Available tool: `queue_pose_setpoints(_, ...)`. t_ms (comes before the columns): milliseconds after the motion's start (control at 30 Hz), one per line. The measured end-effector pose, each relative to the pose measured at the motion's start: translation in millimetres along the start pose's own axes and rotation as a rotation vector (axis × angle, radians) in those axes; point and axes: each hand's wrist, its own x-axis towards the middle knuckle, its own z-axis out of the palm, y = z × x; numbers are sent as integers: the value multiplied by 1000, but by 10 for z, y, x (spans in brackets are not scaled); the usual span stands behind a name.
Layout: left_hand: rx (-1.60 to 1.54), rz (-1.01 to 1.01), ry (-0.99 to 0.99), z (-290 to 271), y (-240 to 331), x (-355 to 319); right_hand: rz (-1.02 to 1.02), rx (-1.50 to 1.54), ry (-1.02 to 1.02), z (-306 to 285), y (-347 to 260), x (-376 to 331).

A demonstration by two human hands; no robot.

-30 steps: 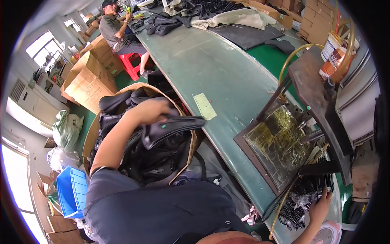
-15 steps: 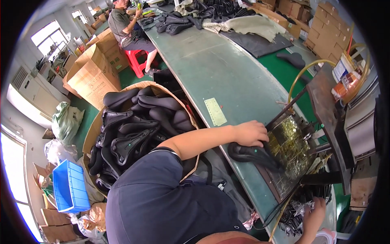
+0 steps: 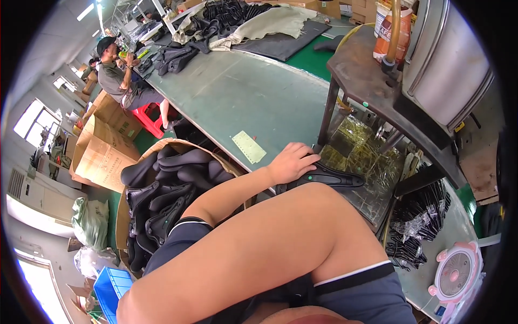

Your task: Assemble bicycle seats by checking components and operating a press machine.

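My left hand (image 3: 294,162) reaches across the table edge, its fingers bent over one end of a black bicycle saddle (image 3: 339,179). The saddle lies with its hollow side facing up, its other end over the dark plate under a metal press (image 3: 372,81). My right arm folds across in front of me, covering part of the saddle. At the lower left my right hand (image 3: 128,309) shows only as a rounded part, its fingers hidden. Bundles of thin black rods (image 3: 426,210) lie on the table beyond the plate.
A carton (image 3: 123,216) full of black saddles stands left of the green table (image 3: 216,97). A perforated yellow-green card (image 3: 249,147) lies on the table. A pink fan (image 3: 456,272) is at right, a blue bin (image 3: 110,289) at lower left. Another person (image 3: 116,81) sits farther off.
My right hand has left the black rods and swung across to the lower left. My left hand stays at the saddle, whose hollow side now shows. The view has shifted.
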Motion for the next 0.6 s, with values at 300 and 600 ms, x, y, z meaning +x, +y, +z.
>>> queue_pose_setpoints(300, 41, 3, 14, 8, 4, -48, 91, -119, 308, 157, -25, -396)
queue_pose_setpoints(600, 65, 12, 20, 23, 2, -55, 60, -61, 395, 172, -118, -415)
